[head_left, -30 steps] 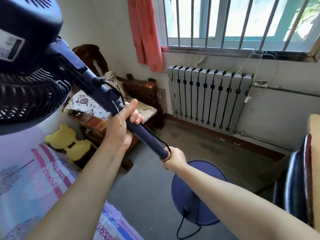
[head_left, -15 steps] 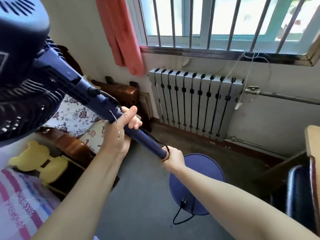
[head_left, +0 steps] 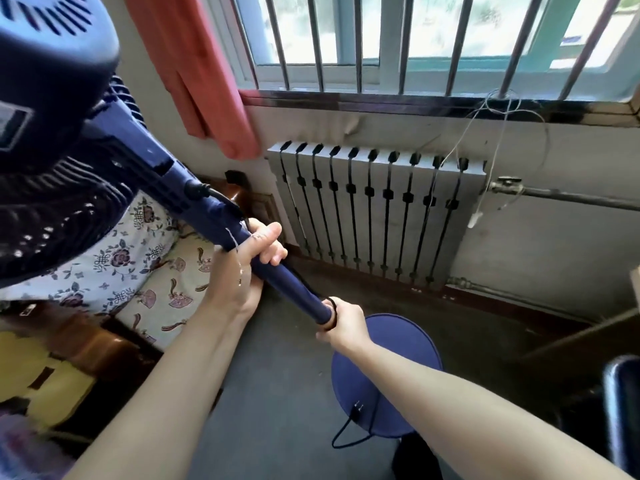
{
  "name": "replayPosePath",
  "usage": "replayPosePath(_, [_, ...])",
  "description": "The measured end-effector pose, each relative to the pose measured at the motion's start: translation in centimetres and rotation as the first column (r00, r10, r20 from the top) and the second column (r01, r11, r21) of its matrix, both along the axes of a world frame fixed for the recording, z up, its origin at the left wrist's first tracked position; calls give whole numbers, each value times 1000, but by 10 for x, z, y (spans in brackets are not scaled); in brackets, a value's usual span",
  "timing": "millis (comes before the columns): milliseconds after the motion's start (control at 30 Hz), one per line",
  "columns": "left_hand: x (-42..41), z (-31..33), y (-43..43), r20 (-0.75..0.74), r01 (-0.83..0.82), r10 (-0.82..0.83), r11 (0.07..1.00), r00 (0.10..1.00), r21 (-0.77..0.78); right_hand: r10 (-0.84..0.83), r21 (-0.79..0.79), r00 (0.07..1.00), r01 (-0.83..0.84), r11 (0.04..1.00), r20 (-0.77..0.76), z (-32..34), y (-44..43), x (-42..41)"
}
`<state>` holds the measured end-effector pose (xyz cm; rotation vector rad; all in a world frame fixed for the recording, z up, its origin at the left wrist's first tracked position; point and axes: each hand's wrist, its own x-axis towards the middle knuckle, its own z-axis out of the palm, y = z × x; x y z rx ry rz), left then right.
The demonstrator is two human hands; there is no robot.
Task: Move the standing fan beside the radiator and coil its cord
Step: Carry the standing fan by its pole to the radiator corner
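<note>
A dark blue standing fan is tilted toward me, its head (head_left: 52,133) filling the upper left and its pole (head_left: 221,230) slanting down to the right. My left hand (head_left: 246,258) grips the pole's upper part. Lower down, my right hand (head_left: 343,323) grips the pole's end just above the round blue base (head_left: 391,362), which hangs over the grey floor. The black cord (head_left: 349,434) runs along the pole and dangles in a loop below the base, its plug lying against the base. The white radiator (head_left: 374,216) stands on the wall straight ahead, under the window.
A wooden bench with a floral cushion (head_left: 145,268) stands at the left, a yellow stool (head_left: 41,382) below it. An orange curtain (head_left: 197,74) hangs above the radiator's left end. A pipe (head_left: 571,199) runs right from the radiator. Dark furniture (head_left: 620,410) sits at the right edge.
The fan and both hands have come closer to the radiator, which now looks larger and nearer. Both grips on the pole are the same. The bed at the lower left has slid out of view.
</note>
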<state>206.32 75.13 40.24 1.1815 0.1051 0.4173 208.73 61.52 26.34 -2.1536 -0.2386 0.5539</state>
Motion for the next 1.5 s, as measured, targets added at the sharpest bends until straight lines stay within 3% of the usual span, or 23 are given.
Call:
replayPosePath(267, [94,-50,7,-111,-135,137,991,984,24,362,-133,932,-356,925,23,-42,-1,116])
replayPosePath(433, [136,-82,18,-183,-185,201,978,962,100,390,-136,921,-388,911,-18,-69,16,165])
replayPosePath(567, [165,-105,38,-201,-180,200,977,959,111,334,-120,939,-342,932,-83,-92,39,193])
replayPosePath(767, [213,-155,70,-254,-140,167,983,953,121,87,-89,986,-100,991,-142,-139,70,220])
replayPosePath(1000, [259,-222,92,-288,-43,87,987,954,155,-20,-42,988,14,999,-153,-198,86,262])
replayPosePath(1200, [283,-281,93,-346,21,59,974,937,225,48,30,973,-42,999,-225,-251,93,286])
replayPosePath(1500, [311,-335,90,-399,94,26,956,917,278,24,137,950,19,990,-310,-317,102,307])
